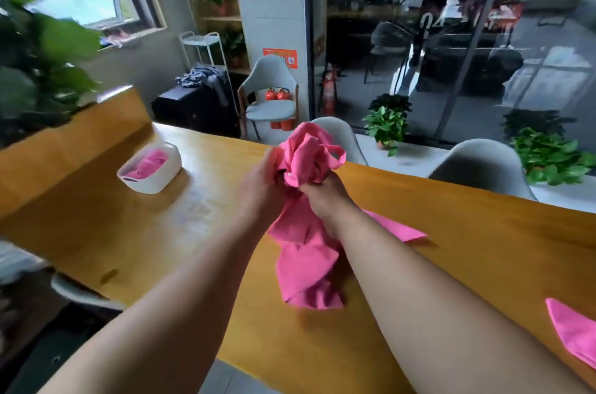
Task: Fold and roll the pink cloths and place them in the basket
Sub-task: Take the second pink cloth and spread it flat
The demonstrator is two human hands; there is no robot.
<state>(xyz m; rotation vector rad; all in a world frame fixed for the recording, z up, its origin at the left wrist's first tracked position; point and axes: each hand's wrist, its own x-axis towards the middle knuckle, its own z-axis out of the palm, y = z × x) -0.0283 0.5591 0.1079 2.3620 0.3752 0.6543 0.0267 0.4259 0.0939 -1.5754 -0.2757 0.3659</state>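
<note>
A crumpled pink cloth (306, 155) is held up above the wooden table (161, 232). My left hand (264, 181) grips its left side and my right hand (325, 192) grips it from below. The cloth's lower part hangs down between my forearms onto the table. Behind my right forearm, another pink cloth (400, 227) lies flat. A third pink cloth (574, 332) lies at the right edge of the view. A white basket (161, 179) stands at the far left of the table with pink cloth (148, 163) inside it.
Grey chairs (480, 164) stand along the table's far side, with potted plants (387, 124) by the glass wall. A large leafy plant (35, 55) fills the left. A dark chair (84, 293) sits at the near left edge.
</note>
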